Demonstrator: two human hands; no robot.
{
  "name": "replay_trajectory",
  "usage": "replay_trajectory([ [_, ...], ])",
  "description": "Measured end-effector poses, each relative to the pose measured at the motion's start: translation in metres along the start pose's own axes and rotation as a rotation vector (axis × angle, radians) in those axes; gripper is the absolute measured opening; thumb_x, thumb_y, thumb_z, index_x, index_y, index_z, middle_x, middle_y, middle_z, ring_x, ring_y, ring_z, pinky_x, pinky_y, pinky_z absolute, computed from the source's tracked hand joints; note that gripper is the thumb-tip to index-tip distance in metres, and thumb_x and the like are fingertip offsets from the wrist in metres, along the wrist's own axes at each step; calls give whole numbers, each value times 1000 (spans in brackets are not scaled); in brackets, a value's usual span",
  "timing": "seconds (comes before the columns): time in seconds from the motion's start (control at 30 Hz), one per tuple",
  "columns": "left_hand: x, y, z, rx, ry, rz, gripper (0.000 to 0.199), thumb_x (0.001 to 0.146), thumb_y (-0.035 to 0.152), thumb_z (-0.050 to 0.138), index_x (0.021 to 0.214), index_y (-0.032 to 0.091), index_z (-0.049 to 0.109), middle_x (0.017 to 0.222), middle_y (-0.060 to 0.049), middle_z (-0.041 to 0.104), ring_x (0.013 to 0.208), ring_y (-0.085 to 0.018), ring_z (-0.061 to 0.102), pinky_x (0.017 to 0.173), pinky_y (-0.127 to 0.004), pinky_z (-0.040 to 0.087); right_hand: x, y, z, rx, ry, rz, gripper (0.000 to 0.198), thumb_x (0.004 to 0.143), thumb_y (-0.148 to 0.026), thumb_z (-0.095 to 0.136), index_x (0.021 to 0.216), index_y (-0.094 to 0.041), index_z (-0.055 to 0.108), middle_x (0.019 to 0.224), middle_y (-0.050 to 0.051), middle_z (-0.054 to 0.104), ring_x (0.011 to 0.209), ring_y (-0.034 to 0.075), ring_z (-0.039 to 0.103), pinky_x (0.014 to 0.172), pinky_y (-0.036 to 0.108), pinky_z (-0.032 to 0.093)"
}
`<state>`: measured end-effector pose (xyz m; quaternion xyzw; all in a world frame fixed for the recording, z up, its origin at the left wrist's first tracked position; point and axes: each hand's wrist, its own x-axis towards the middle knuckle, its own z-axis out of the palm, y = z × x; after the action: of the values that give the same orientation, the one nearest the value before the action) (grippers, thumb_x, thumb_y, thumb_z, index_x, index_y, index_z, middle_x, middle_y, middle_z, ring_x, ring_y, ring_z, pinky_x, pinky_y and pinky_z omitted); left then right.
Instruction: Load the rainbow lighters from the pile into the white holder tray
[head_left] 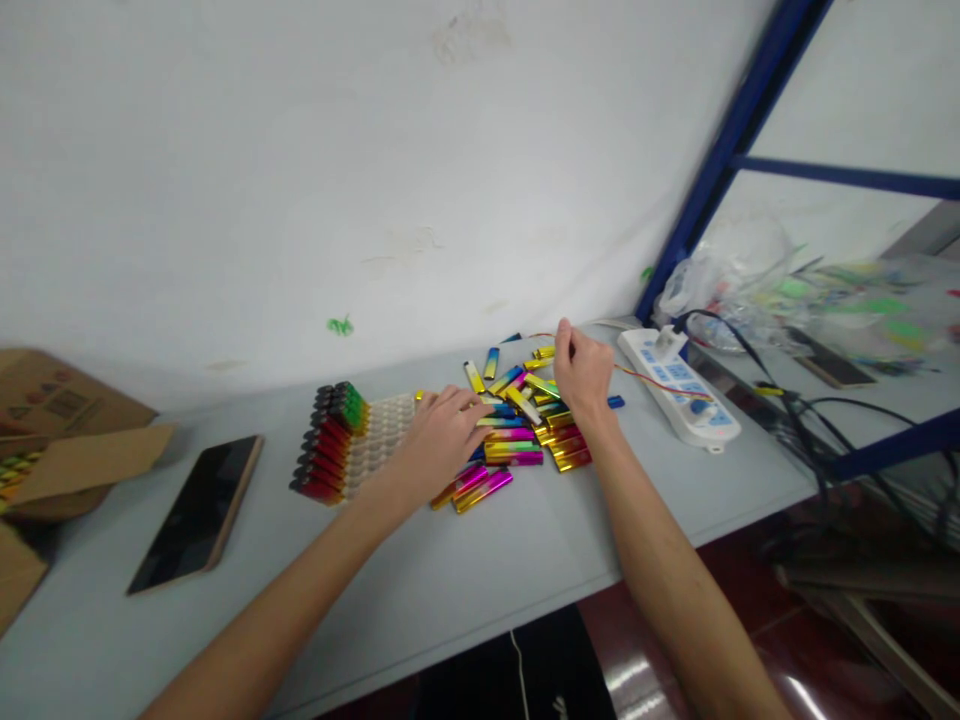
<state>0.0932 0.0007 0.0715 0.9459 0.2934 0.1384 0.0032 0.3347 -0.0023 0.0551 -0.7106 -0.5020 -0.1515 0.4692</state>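
Note:
My left hand (442, 440) reaches over the left side of a loose pile of flat, shiny metallic sticks (514, 435) in gold, pink, blue and red. Its fingers are bent but apart, and the fingertips touch the pile. My right hand (581, 370) is closed in a fist above the pile's right side; what is inside it is hidden. A thin red and yellow wire (652, 381) runs up to that fist. Left of the pile lies a whitish tray of round holes (382, 430), partly behind my left hand. Black-topped red and green pieces (330, 440) stand in its left rows.
A white power strip (679, 385) with plugs lies at the right, beside a blue metal frame (697, 200). A phone (199, 515) and an open cardboard box (82, 440) are on the left. Clear plastic bags (720, 300) lie beyond the frame. A wall stands behind the table.

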Motion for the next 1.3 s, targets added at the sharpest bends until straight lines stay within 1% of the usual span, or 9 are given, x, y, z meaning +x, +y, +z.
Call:
replay_trajectory([
  [0.17,9,0,22,-11,-27,36,22,104,26,56,108,19,76,121,-11,73,114,-30,61,95,-45,43,0,-1,0,36,-2,-6,50,109,-41,37,65,-23,51,58,4,57,55,16,48,61,33,23],
  [0.3,9,-6,32,11,-7,28,27,105,26,51,112,17,75,128,-12,70,116,-30,60,97,-46,45,2,0,-4,43,13,2,49,109,-40,38,65,-23,51,60,4,58,56,17,50,61,34,24],
  [0.47,2,-4,30,-13,21,44,27,106,29,52,114,17,75,130,-13,68,117,-30,58,106,-49,45,7,3,-10,27,65,33,49,109,-39,37,65,-23,50,59,4,57,56,16,50,61,34,23],
  [0.57,-5,2,24,-73,40,102,24,104,33,58,114,21,75,122,-11,69,116,-29,59,106,-48,46,8,4,-11,34,68,46,50,109,-39,36,64,-23,50,60,5,57,56,16,50,61,34,24],
  [0.7,-7,9,24,-129,-50,166,18,102,30,62,110,23,76,111,-8,71,108,-26,63,100,-42,48,6,3,-9,38,67,34,50,110,-40,36,65,-23,52,59,4,57,57,16,51,60,33,25],
  [1.0,3,26,30,-23,-163,119,18,99,33,66,103,16,70,107,-11,71,108,-31,64,95,-46,50,3,-2,-6,29,-7,-21,47,110,-38,37,66,-24,49,59,3,55,56,16,50,63,34,27],
  [1.13,-6,22,29,-170,-47,67,16,104,29,56,107,17,67,110,-11,69,107,-29,66,99,-46,52,3,-3,-7,28,2,-26,47,109,-38,36,65,-24,46,58,2,53,55,15,46,62,34,26],
  [1.2,-14,19,23,-332,27,-8,19,105,28,51,113,19,65,111,-10,70,106,-27,68,100,-44,52,2,-3,-7,33,10,-33,48,109,-39,36,65,-24,45,57,1,51,54,15,44,62,33,25],
  [1.3,-28,15,10,-642,51,-179,23,106,35,50,117,20,63,96,-6,72,89,-22,70,90,-39,55,1,-4,-6,40,8,-58,48,109,-40,35,64,-24,44,56,0,49,53,14,41,61,33,25],
])
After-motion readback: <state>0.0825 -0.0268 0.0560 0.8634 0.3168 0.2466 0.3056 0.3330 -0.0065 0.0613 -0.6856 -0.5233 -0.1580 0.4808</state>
